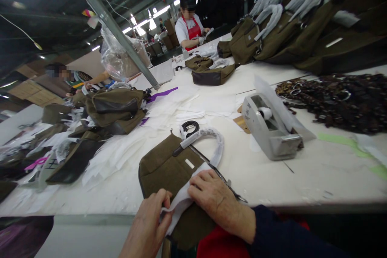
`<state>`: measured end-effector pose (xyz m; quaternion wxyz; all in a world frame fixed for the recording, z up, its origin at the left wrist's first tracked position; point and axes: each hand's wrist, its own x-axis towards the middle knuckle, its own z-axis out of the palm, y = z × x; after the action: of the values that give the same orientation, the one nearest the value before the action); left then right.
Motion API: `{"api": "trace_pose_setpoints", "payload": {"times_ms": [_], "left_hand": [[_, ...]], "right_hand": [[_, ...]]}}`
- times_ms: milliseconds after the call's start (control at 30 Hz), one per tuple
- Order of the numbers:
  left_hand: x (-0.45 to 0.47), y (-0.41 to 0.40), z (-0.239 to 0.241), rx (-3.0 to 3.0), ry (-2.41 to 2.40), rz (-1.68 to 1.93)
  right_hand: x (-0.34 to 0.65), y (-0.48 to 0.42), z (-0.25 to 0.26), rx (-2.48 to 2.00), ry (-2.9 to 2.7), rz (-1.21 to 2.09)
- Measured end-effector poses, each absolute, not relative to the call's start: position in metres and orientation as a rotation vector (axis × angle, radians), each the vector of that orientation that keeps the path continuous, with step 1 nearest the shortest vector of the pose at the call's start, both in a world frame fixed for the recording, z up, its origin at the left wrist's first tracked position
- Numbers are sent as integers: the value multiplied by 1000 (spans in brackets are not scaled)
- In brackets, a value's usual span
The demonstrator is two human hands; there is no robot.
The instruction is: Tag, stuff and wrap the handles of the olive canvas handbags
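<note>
An olive-brown handbag (163, 163) lies at the table's front edge, its lower part hanging toward me. One handle (220, 145) is wrapped in white sheeting and arches over the far side. Along the near side runs a strip of white wrapping paper (181, 203), folded lengthwise. My left hand (151, 219) pinches the strip's left end between thumb and fingers. Farther right, my right hand (216, 199) has its fingers curled over the same strip and presses it. Whether the second handle lies inside the strip is hidden. A metal clasp (240, 198) sticks out beside my right wrist.
A grey tape dispenser (272, 129) stands right of the bag. Behind the bag lies a coiled black strap (190, 127). White sheets (115, 157) and piled bags (113, 107) sit left; dark brown straps (347, 102) right. A metal post (121, 36) and two co-workers are beyond.
</note>
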<state>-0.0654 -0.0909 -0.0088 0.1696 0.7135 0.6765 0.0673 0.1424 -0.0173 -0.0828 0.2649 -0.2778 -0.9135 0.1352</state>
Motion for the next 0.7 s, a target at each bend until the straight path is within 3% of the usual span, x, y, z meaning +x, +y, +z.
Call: {"api": "trace_pose_setpoints", "payload": {"times_ms": [700], "left_hand": [[-66, -86, 10, 1309, 1653, 556]], "right_hand": [[147, -16, -89, -689, -2373, 439]]}}
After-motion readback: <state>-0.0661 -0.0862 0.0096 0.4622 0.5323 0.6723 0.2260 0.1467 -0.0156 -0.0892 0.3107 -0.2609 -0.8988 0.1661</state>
